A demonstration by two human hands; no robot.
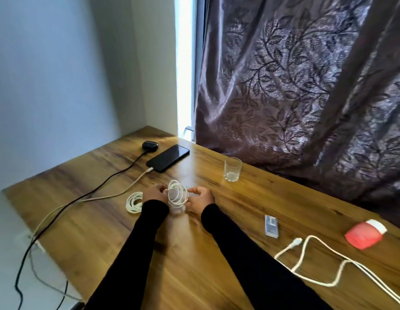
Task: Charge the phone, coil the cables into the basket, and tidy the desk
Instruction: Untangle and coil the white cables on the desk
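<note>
Centre frame: left hand (154, 194) and right hand (201, 198) both pinch loose white cable coil (177, 193), fingers curled on its loops. Black glossy phone (167, 157), upper left on wooden desk (217, 253), white charging cable (118, 193) plugged in. Second white coil (134, 202) beside left wrist.

My left hand (154, 194) covered part of the coiled white cable (134, 201) beside it, and motion blur smeared the loops of cable (177, 193) between my fingers, so I couldn't tell how they sat. The loose white cable (324, 262) ran off the frame's right edge, its far end unseen.
</note>
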